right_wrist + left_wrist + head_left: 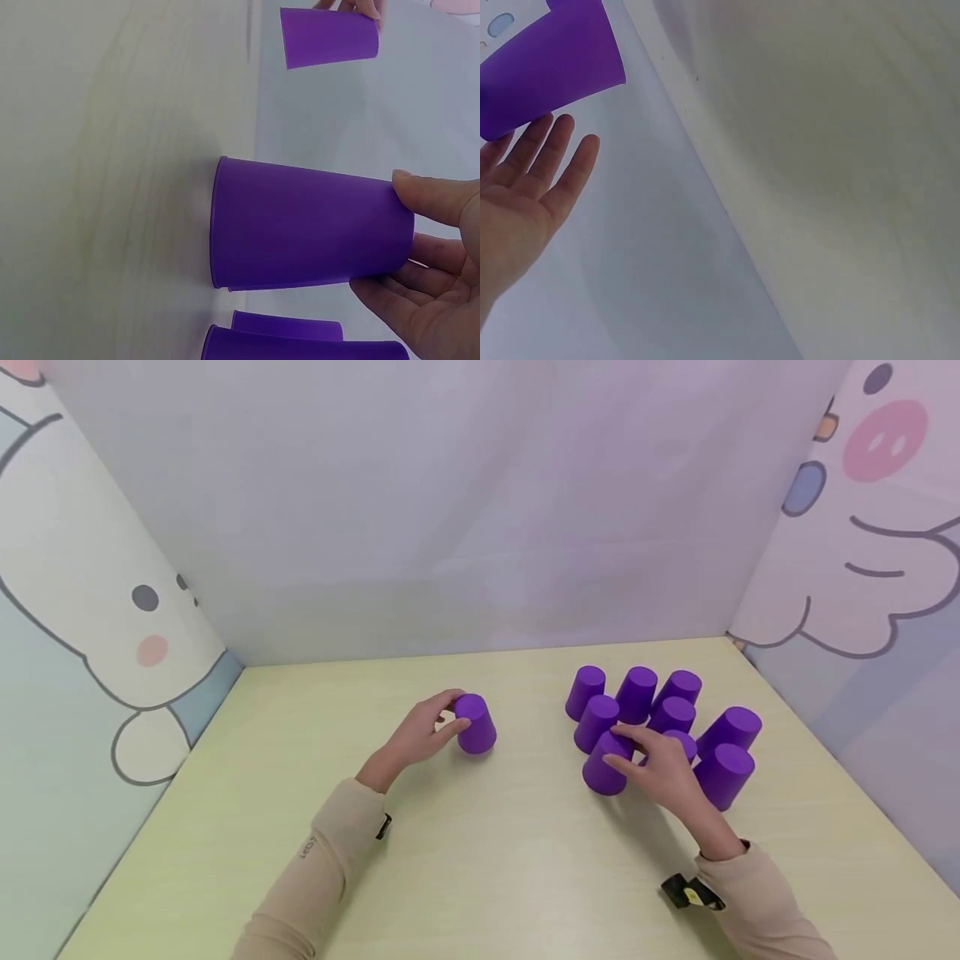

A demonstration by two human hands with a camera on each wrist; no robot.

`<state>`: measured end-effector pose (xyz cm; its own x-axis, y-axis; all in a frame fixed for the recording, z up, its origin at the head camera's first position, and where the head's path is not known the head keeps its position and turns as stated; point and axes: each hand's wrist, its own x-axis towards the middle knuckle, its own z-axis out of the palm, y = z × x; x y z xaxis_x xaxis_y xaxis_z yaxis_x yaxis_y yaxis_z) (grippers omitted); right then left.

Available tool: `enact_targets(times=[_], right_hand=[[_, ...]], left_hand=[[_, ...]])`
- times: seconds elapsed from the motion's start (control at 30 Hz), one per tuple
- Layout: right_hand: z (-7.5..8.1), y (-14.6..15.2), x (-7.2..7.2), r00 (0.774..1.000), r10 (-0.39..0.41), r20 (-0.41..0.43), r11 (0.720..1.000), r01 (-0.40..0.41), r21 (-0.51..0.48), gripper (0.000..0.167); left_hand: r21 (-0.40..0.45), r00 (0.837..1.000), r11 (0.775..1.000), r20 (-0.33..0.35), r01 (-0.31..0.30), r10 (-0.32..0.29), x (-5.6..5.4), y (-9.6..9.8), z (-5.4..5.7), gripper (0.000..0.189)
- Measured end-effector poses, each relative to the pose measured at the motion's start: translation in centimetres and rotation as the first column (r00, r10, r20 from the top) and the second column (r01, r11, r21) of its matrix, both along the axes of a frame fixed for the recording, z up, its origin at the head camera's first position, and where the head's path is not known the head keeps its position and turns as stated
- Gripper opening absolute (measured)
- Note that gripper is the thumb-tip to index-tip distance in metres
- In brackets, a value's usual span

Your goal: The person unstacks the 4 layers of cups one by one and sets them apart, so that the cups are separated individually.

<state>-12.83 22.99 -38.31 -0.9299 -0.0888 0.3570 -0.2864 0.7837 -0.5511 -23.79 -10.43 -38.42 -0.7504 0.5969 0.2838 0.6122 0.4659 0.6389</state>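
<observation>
My left hand point(420, 731) grips an upside-down purple cup point(476, 727) near its narrow closed end, left of the other cups. In the right wrist view that cup point(330, 39) hangs a little above the table. My right hand point(667, 768) pinches another upside-down purple cup point(602, 774) at the front left of a cluster, thumb on one side and fingers on the other. The right wrist view shows this cup point(307, 225) close up, its wide rim low by the table. Whether it touches the tabletop, I cannot tell.
Several more purple cups stand upside down close together on the right, including one at the back left point(585, 693) and one at the front right point(724, 777). The pale wooden table point(480, 877) meets a grey back wall point(465, 527) and cartoon-printed side panels.
</observation>
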Motion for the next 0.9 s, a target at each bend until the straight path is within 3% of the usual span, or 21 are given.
enact_targets(times=[0.3,0.9], right_hand=[[0.0,0.1,0.2,1.000,-0.005,-0.005,1.000,0.005,0.009,0.042],[0.6,-0.1,0.7,1.000,-0.011,0.022,1.000,0.011,-0.004,0.041]], left_hand=[[0.010,0.999,0.999,-0.016,0.048,-0.047,-0.5,3.3,0.3,0.040],[0.003,0.996,0.996,-0.007,0.091,-0.091,-1.5,7.7,-0.5,0.037]])
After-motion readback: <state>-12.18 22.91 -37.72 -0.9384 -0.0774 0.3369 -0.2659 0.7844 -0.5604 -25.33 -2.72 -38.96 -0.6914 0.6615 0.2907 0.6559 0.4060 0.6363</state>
